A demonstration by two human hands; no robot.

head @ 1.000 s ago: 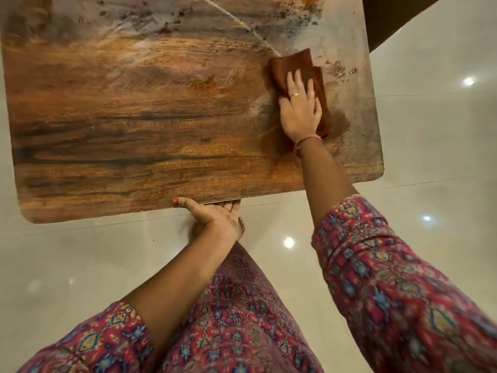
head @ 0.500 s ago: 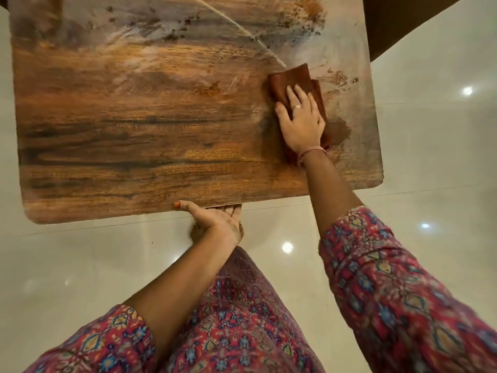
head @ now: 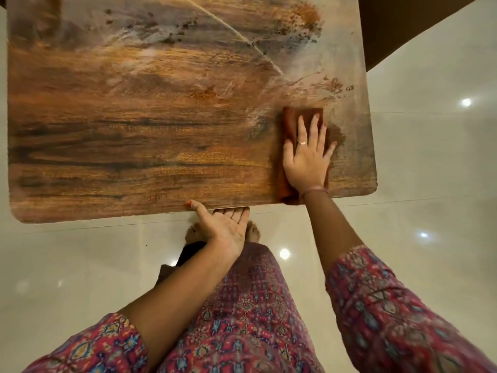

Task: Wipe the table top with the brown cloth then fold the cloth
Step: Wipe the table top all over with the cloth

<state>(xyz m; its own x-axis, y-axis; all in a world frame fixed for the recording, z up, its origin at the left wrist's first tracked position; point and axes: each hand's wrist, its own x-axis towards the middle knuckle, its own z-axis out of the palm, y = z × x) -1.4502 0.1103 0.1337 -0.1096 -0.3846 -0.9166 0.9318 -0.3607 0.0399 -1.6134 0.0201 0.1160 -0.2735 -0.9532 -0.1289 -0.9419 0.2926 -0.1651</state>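
A wooden table top (head: 150,146) fills the upper part of the head view, with pale dusty smears and dark specks across its far half. A folded brown cloth (head: 291,119) lies near the table's near right corner. My right hand (head: 306,157) presses flat on the cloth, fingers spread, and covers most of it. The cloth's near end reaches the table's front edge. My left hand (head: 223,224) grips the front edge at the middle, thumb on top and fingers under the board.
A glossy pale tiled floor (head: 430,184) surrounds the table, with ceiling-light reflections. Dark wooden furniture (head: 403,28) stands past the far right corner. My bare feet (head: 251,230) and patterned red clothing (head: 242,319) are below the front edge.
My right hand has dragged the cloth toward me, from the far right area down to the front right edge. My left hand has stayed on the front edge.
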